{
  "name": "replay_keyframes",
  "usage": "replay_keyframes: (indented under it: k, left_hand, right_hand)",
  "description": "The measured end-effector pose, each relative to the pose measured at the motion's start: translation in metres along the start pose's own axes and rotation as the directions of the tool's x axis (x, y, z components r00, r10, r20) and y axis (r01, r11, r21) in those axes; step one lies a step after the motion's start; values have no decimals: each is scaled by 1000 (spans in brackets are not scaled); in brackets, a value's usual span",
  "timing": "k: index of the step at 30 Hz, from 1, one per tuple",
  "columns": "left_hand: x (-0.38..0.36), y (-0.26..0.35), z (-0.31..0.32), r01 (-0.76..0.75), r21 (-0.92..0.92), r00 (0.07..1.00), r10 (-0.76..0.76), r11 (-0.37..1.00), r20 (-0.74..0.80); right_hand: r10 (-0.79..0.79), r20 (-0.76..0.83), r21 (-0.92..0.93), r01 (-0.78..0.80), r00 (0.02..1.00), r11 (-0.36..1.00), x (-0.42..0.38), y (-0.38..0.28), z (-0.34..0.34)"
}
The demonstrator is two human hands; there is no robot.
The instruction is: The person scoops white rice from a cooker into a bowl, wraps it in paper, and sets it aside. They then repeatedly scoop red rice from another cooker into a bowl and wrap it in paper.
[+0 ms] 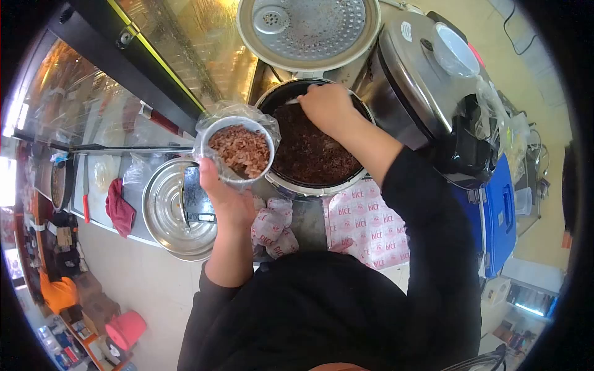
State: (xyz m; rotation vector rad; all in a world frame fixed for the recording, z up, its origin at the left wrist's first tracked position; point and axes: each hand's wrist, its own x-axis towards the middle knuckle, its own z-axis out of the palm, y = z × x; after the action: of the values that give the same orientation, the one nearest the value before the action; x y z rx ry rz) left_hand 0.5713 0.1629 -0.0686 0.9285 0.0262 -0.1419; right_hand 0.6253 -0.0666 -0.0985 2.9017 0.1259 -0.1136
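Your left hand [228, 201] holds a bag-lined bowl [238, 148] from below, its grip clamped on the bowl's underside, thumb up along the near wall. The bowl is part full of reddish rice [242, 150] and hangs just left of the cooker pot [312, 139], rim almost touching rim. Your right hand [328, 106] reaches into the pot over its far edge, grip closed on a pale handle [293, 101] whose working end is hidden in the dark rice.

The cooker's lid [307, 28] stands open behind the pot. A second, shut cooker [427, 80] crowds the pot's right side, so room there is tight. Below the bowl, a steel basin [173, 213] sits at the counter [133, 232] edge. Rice packets [365, 226] lie near the front edge, beside two wrapped bundles [272, 226]. A red cloth [119, 209] lies to the far left.
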Motion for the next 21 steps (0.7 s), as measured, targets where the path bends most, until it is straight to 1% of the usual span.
replay_keyframes:
  k: [2, 3, 4, 5, 6, 9, 10, 11, 12, 13, 14, 15, 16, 19, 21]
  left_hand:
    - [3, -10, -10, 12, -48, 1000, -10, 999, 25]
    - [5, -13, -14, 14, -75, 999, -11, 997, 33]
    - [8, -15, -14, 71, -128, 997, -70, 989, 13]
    - [10, -17, -15, 73, -145, 997, -72, 987, 13]
    - [13, -19, -15, 74, -165, 997, -72, 984, 13]
    - [15, -21, -15, 76, -227, 997, -66, 971, 47]
    - [15, -21, -15, 76, -230, 997, -66, 970, 48]
    - [14, -21, -15, 76, -230, 997, -67, 970, 48]
    - [15, -20, -16, 91, -235, 995, -79, 968, 59]
    - [15, -19, -15, 106, -240, 993, -91, 965, 73]
    - [15, -18, -15, 120, -244, 991, -101, 962, 89]
    - [15, -17, -14, 135, -252, 990, -120, 958, 72]
    - [14, -17, -11, 148, -260, 989, -138, 954, 55]
    - [14, -16, -10, 153, -249, 988, -146, 956, 46]
    - [14, -16, -9, 155, -238, 988, -150, 959, 39]
  right_hand:
    - [-79, -60, -46, 76, 995, 996, 10, -9, 15]
    - [-104, 37, -52, 106, 994, 993, 11, -8, 13]
    - [-128, 132, -58, 137, 983, 989, 12, -6, 5]
    - [-147, 227, -61, 164, 963, 985, 10, -5, -4]
    - [-161, 277, -26, 175, 947, 984, 5, -5, -17]
    - [-162, 313, 75, 146, 936, 986, -16, -12, -24]
    - [-202, 326, 192, 144, 923, 971, -29, -17, -31]
    - [-217, 401, 249, 122, 890, 961, -37, -23, -30]
    - [-239, 403, 359, 88, 884, 929, -39, -22, -23]
    - [-260, 401, 464, 51, 878, 885, -42, -19, -12]
    - [-319, 379, 545, 69, 869, 836, -42, -15, 2]
    - [-375, 350, 621, 87, 859, 779, -38, -8, 17]
    - [-427, 315, 690, 104, 848, 716, -36, -5, 19]
    - [-402, 494, 760, -157, 771, 631, -32, -2, 8]
    - [-424, 503, 773, -174, 753, 610, -31, 2, 7]
